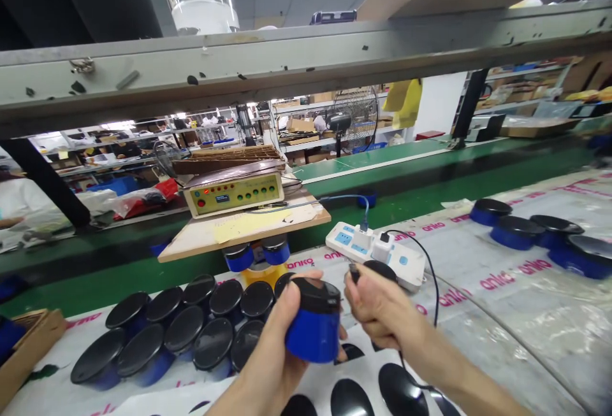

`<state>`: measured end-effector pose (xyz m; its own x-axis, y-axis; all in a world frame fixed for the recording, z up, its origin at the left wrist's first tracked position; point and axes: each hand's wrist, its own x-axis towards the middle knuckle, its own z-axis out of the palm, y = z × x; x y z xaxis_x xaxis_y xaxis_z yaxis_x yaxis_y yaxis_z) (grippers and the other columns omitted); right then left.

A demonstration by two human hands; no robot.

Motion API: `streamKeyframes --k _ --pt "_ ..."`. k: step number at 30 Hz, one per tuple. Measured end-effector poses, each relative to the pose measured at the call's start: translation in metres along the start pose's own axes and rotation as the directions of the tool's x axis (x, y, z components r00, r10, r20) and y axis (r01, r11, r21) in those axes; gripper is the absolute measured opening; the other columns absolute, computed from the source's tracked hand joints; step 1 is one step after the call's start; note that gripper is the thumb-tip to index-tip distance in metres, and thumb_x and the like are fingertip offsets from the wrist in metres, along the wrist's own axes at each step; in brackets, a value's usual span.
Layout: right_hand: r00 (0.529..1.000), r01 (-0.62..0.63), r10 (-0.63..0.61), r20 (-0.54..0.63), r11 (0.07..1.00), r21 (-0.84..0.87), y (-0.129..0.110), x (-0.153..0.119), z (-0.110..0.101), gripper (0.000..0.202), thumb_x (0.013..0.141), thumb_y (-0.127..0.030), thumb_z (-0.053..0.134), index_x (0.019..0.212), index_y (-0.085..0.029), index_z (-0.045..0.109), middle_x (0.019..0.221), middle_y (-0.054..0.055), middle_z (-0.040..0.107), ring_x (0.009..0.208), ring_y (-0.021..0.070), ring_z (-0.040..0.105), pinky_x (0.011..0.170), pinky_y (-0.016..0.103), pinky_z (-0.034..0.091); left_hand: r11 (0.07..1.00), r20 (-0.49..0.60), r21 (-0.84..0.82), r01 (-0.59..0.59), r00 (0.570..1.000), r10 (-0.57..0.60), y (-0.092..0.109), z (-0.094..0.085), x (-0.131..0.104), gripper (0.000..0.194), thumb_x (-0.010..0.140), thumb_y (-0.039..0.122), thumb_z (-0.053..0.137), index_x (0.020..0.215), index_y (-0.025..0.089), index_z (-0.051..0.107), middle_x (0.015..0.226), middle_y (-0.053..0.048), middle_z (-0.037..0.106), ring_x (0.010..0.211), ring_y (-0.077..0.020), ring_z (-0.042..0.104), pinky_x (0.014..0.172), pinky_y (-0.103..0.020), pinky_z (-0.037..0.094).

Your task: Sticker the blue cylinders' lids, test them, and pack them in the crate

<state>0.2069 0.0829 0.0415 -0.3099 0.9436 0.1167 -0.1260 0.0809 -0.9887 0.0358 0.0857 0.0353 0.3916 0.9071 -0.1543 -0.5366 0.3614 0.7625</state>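
My left hand (275, 346) is wrapped round a blue cylindrical device (312, 334) with a glossy black top, held slightly tilted. Just right of it, my right hand (382, 308) pinches the dark plug of a cable (354, 273), its tip pointing up. The plug and the device are apart. A black cord (436, 295) from the charger in the white power strip (342, 237) drops behind my right forearm, and cable shows again below that hand. Beneath both hands lies a white sheet (315, 381) bearing round black discs (351, 397).
Several similar black-topped blue devices (213, 343) stand in rows at left; more (516, 232) are at right. A yellowish control box (234, 194) sits on a wooden board (243, 228). A metal beam (287, 53) crosses overhead. A cardboard box (33, 352) is at far left.
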Motion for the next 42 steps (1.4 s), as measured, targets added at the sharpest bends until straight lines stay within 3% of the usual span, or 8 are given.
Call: streamKeyframes --k 6,12,20,25,29,35,40,42 --pt "0.991 -0.042 0.018 0.13 0.981 0.188 0.011 0.005 0.018 0.054 0.067 -0.055 0.075 0.079 -0.02 0.035 0.07 -0.006 0.042 0.059 0.0067 0.047 0.053 0.019 0.041 1.0 -0.02 -0.012 0.021 1.0 -0.021 -0.008 -0.001 0.0 0.052 0.071 0.056 0.07 0.107 0.021 0.053 0.087 -0.003 0.068 0.072 -0.0193 0.066 0.063 -0.029 0.05" --pt "0.973 -0.113 0.118 0.2 0.993 -0.039 0.0 -0.002 -0.001 0.056 0.06 -0.039 0.084 0.075 -0.019 0.034 0.067 -0.01 0.028 0.056 0.0034 0.021 0.046 0.015 0.019 0.996 0.062 -0.086 0.04 0.997 -0.034 0.003 -0.005 0.005 0.048 0.078 0.054 0.063 0.106 0.016 0.054 0.087 -0.008 0.067 0.07 -0.0205 0.066 0.055 -0.027 0.048" --pt "0.99 0.085 -0.065 0.129 0.984 -0.158 -0.004 -0.006 0.003 0.034 0.092 -0.051 0.047 0.083 -0.019 0.048 0.074 -0.005 0.041 0.054 0.0051 0.03 0.047 0.02 0.024 0.998 -0.061 -0.057 0.034 0.997 -0.037 0.009 0.005 0.002 0.037 0.09 0.044 0.051 0.112 0.015 0.056 0.095 -0.01 0.068 0.076 -0.019 0.066 0.066 -0.031 0.055" --pt "0.98 0.2 -0.174 0.099 0.865 -0.46 0.003 -0.009 0.005 0.035 0.099 -0.04 0.033 0.08 -0.02 0.053 0.076 -0.001 0.056 0.073 0.0112 0.051 0.067 0.023 0.037 0.996 -0.096 0.077 -0.048 0.994 0.055 0.01 0.007 0.001 0.042 0.084 0.048 0.059 0.114 0.018 0.058 0.096 -0.007 0.068 0.08 -0.0163 0.065 0.071 -0.026 0.053" --pt "0.926 0.347 -0.367 0.085 0.744 -0.571 0.008 -0.004 0.004 0.031 0.099 -0.033 0.033 0.079 -0.02 0.053 0.07 -0.001 0.057 0.064 0.0103 0.053 0.061 0.023 0.038 0.961 -0.089 0.232 -0.152 0.98 0.176 0.005 0.004 0.003 0.05 0.075 0.056 0.065 0.11 0.022 0.057 0.102 -0.005 0.064 0.086 -0.0192 0.062 0.074 -0.03 0.051" --pt "0.87 0.342 -0.481 0.111 0.424 -0.838 0.013 -0.006 0.003 0.032 0.097 -0.029 0.041 0.068 -0.02 0.049 0.057 -0.001 0.052 0.051 0.0115 0.048 0.051 0.028 0.031 0.679 -0.024 0.628 -0.38 0.863 0.505 0.002 -0.001 0.004 0.047 0.075 0.05 0.068 0.11 0.021 0.055 0.109 -0.005 0.061 0.104 -0.0217 0.053 0.092 -0.03 0.039" --pt "0.884 0.359 -0.461 0.082 0.554 -0.751 0.018 -0.005 0.004 0.031 0.097 -0.031 0.038 0.072 -0.02 0.053 0.061 0.0 0.056 0.054 0.0134 0.052 0.052 0.027 0.036 0.494 0.103 0.785 -0.374 0.865 0.492 0.008 -0.008 0.001 0.061 0.07 0.049 0.073 0.12 0.025 0.049 0.112 -0.005 0.059 0.101 -0.0244 0.056 0.09 -0.035 0.042" --pt "0.942 0.285 -0.327 0.074 0.666 -0.69 0.018 -0.001 0.004 0.026 0.097 -0.031 0.038 0.08 -0.02 0.055 0.069 0.001 0.059 0.061 0.0138 0.055 0.056 0.025 0.039 0.244 0.252 0.87 -0.429 0.811 0.528 0.013 -0.014 0.002 0.061 0.073 0.042 0.073 0.126 0.028 0.045 0.122 -0.007 0.053 0.109 -0.0259 0.053 0.095 -0.038 0.041"
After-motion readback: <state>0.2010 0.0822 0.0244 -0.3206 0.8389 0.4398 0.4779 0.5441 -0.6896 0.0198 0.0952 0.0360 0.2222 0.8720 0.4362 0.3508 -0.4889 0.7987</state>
